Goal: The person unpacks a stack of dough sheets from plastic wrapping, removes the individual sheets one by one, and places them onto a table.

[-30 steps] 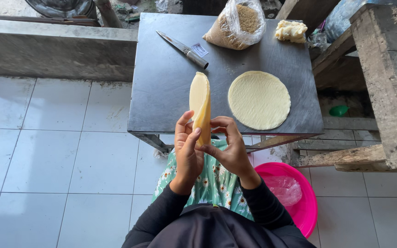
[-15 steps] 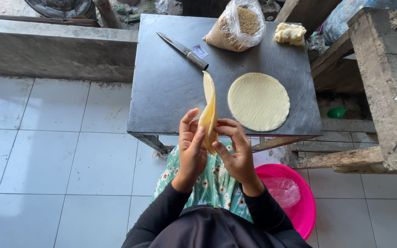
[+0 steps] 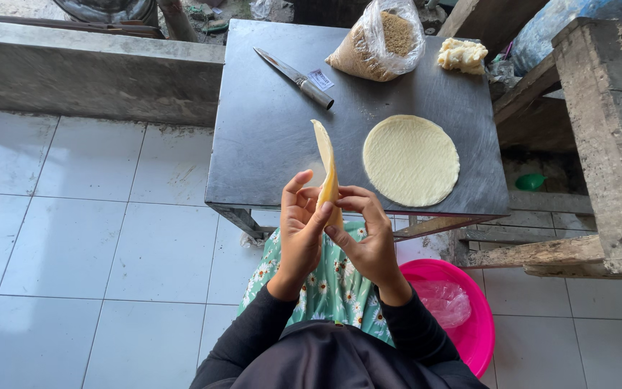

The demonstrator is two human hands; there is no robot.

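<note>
Two hands meet over the near edge of the dark desk (image 3: 268, 130), pinching one thin yellow dough sheet (image 3: 325, 162) between them. The left hand (image 3: 302, 230) grips the sheet's lower end from the left, thumb pressed against the sheet and fingers curled behind it. The sheet stands on edge, rising from the fingertips up over the desk, so that only its narrow side and a slight curve show. The right hand (image 3: 368, 241) closes on the same lower end from the other side, its fingers bent in toward the left hand's thumb and touching the sheet.

Beyond the left hand, well apart from it, a knife (image 3: 295, 78) lies slantwise on the desk. Beyond the right hand and just to its right, a flat round dough disc (image 3: 410, 160) lies on the desk, apart from the held sheet. Farther off past it stands a clear plastic bag of brown crumbs (image 3: 379, 39), and to the right of that a pale lump of dough (image 3: 462, 54). Below the right hand, beside the person's flowered lap, a pink basin (image 3: 473, 328) sits on the white tiled floor (image 3: 73, 252).
</note>
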